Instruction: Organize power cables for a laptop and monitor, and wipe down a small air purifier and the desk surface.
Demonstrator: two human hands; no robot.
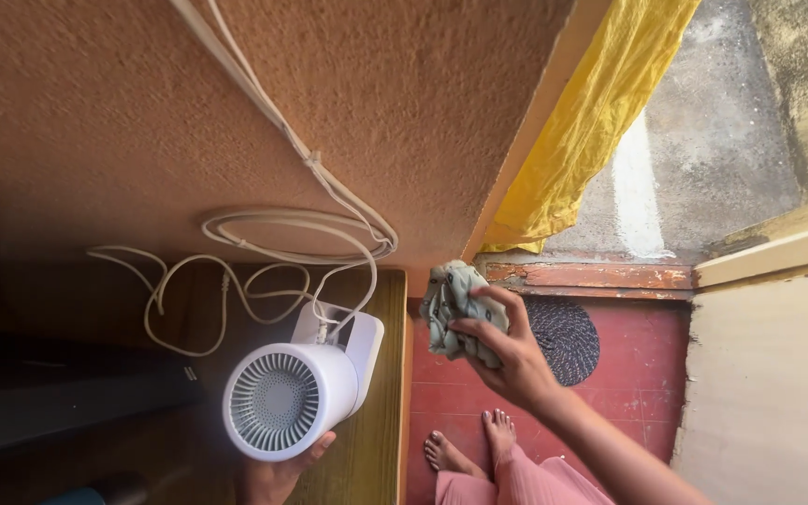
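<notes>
Left hand (278, 472) cupped under white fan (296, 393) at 7 o'clock, right hand (507, 351) raised, fingers pinching crumpled cloth (451, 304) at centre

Bare arms, bare feet, pink trousers (516, 484)

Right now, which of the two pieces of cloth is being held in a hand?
The crumpled pale green cloth, gripped by the right hand. The yellow cloth hangs untouched by the doorway.

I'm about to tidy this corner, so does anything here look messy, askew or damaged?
The white cable behind the small white fan lies in loose tangled loops on the wooden shelf. The painted threshold at the doorway is chipped and worn.
</notes>
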